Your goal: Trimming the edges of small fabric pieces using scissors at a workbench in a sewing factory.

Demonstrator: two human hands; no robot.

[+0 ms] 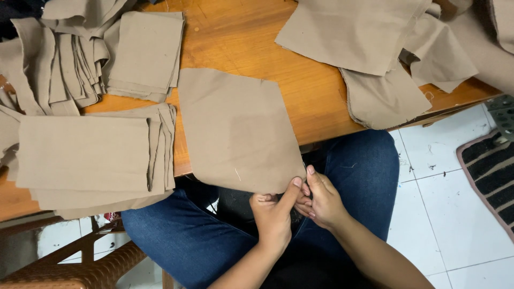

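A tan, roughly square fabric piece [235, 126] lies on the wooden table [257, 40] and hangs over its near edge above my lap. My left hand [276, 211] pinches the fabric's lower right corner with thumb raised. My right hand [321, 198] sits right beside it, fingers curled, touching the same corner and the left hand. Both hands hover over my blue jeans [364, 166]. What lies between the curled fingers is hidden.
Stacks of folded tan fabric pieces lie at the left [91, 158] and upper left [144, 53]. Loose tan pieces [375, 48] spread over the table's right side. A striped mat [490, 171] lies on the white tile floor; a woven chair [80, 267] stands bottom left.
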